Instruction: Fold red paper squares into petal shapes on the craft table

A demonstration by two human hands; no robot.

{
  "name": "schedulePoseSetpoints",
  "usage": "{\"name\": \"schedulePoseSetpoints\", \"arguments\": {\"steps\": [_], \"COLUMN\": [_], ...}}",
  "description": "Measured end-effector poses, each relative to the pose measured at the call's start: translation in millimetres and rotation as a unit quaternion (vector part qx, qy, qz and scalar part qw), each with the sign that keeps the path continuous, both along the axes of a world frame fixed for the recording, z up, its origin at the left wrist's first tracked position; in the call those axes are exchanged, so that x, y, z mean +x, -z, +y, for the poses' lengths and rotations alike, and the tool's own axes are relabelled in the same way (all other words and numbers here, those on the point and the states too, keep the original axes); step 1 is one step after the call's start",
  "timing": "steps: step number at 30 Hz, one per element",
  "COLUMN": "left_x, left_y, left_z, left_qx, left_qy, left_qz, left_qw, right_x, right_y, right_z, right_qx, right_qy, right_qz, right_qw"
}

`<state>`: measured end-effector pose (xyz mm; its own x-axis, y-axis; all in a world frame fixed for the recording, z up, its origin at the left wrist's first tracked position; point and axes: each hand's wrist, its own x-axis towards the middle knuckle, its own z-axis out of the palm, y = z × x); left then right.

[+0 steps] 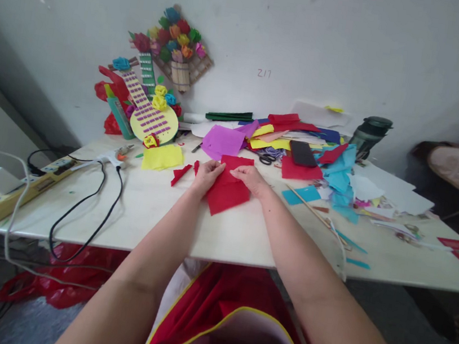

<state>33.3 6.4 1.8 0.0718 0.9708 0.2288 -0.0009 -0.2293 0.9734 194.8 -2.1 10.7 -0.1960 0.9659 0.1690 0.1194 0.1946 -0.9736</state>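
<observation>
Above the middle of the table, my left hand (208, 176) and my right hand (251, 178) pinch a small piece of red crepe paper (236, 165) between thumbs and fingers. Under it lies another red sheet (228, 197), one corner pointing toward me. Small folded red pieces (180, 175) rest left of my left hand. A yellow paper square (163, 157) is farther left. Behind my hands are a purple sheet (222, 141) and black-handled scissors (267, 159). Fine folds in the held paper are too small to make out.
A glue gun (107, 156) and power strip (21, 194) with loose cables occupy the left. Paper flower crafts (153, 121) lean on the wall. A phone (302, 154), thin sticks (317, 214), blue paper scraps (337, 178) and a dark bottle (368, 137) stand or lie right.
</observation>
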Motion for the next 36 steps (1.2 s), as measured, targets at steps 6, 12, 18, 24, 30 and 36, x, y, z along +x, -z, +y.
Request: {"name": "schedulePoseSetpoints", "arguments": {"steps": [6, 12, 18, 24, 30, 36], "left_x": [-2, -1, -2, -1, -3, -2], "left_y": [-1.7, -9.1, -8.7, -4.8, 7.5, 11.0], "left_z": [0, -14, -15, -9, 9, 14], "left_qx": [-0.041, -0.105, -0.114, -0.114, -0.066, -0.059], "left_qy": [-0.012, 0.107, 0.083, 0.07, -0.052, -0.068], "left_qz": [-0.063, -0.072, -0.109, -0.125, -0.162, -0.191], "left_qw": [0.997, 0.986, 0.984, 0.983, 0.983, 0.978], "right_x": [1, 1, 3, 3, 1, -5], "right_y": [-0.8, 0.7, 4.9, 9.2, 8.4, 10.3], "right_z": [1, 0, 5, 9, 8, 6], "right_qx": [-0.022, -0.023, -0.02, -0.021, -0.109, -0.139], "right_qy": [0.047, 0.025, 0.033, 0.049, 0.01, 0.024], "right_qz": [0.008, 0.036, 0.043, 0.091, 0.199, 0.162], "right_qw": [0.999, 0.999, 0.998, 0.994, 0.974, 0.977]}}
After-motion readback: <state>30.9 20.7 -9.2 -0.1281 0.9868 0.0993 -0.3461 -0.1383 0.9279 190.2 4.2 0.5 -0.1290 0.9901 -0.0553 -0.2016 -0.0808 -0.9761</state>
